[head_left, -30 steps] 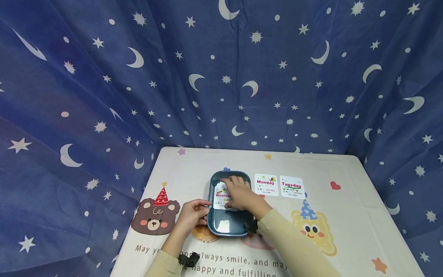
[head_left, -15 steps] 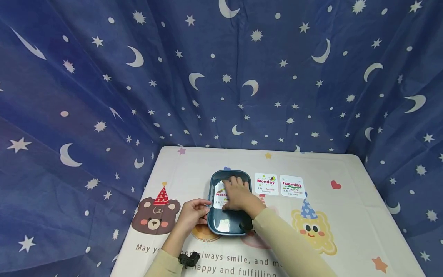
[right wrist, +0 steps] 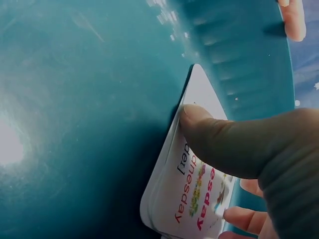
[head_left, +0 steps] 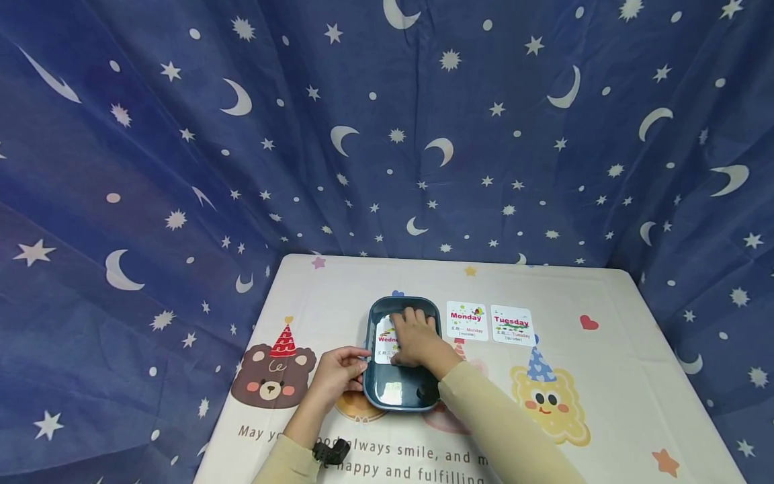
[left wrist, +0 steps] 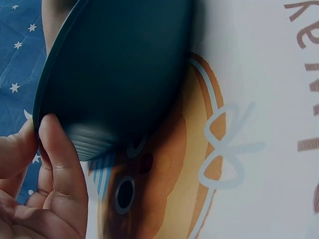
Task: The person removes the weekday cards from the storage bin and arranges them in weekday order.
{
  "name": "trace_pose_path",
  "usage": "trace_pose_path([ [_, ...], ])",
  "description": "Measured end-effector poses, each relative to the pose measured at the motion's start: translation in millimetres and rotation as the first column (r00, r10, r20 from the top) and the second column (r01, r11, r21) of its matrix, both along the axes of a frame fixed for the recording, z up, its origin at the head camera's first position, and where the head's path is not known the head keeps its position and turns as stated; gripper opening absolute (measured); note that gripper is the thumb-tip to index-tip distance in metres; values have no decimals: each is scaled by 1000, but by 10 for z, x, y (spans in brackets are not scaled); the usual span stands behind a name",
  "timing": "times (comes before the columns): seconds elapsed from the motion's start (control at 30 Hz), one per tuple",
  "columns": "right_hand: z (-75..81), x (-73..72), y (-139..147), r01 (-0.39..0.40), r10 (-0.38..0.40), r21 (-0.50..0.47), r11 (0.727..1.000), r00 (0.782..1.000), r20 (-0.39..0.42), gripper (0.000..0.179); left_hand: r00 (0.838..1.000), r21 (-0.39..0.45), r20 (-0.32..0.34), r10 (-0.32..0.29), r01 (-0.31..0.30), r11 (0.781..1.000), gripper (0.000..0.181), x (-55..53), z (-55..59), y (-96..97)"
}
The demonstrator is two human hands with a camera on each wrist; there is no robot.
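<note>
In the head view a dark blue-green plastic tray (head_left: 393, 396) stands on the table, with a small stack of white cards lying inside. The top card (head_left: 385, 343) reads "Wednesday" and is partly covered by my right hand (head_left: 417, 339). Seen from the right wrist, the thumb (right wrist: 209, 127) presses one edge of the card stack (right wrist: 167, 204) while fingertips touch the opposite edge. My left hand (head_left: 334, 373) pinches the tray's left rim between thumb and fingers. The left wrist view shows that grip close up on the tray wall (left wrist: 119, 64).
To the right of the tray lie a "Monday" card (head_left: 467, 321) and a "Tuesday" card (head_left: 512, 326), side by side. The white tablecloth (head_left: 641, 376) carries printed cartoons and lettering. A blue curtain (head_left: 387, 202) with stars and moons hangs behind the table.
My right hand and forearm have shifted slightly, and the hand now covers more of the Wednesday card. My left hand keeps its hold on the tray rim.
</note>
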State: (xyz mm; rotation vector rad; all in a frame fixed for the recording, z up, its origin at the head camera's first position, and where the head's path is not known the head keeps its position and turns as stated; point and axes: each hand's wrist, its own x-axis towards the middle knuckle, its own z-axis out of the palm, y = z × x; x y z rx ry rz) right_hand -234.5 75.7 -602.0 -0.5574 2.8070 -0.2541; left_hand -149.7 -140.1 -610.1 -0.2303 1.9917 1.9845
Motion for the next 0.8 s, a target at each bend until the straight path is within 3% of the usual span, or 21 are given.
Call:
trace_pose_path([
  [0.8,-11,-37,-16,20,-23,-46,999,998,-64,100,1000,18,18,6,-6,1000,28,-7,-41,-3],
])
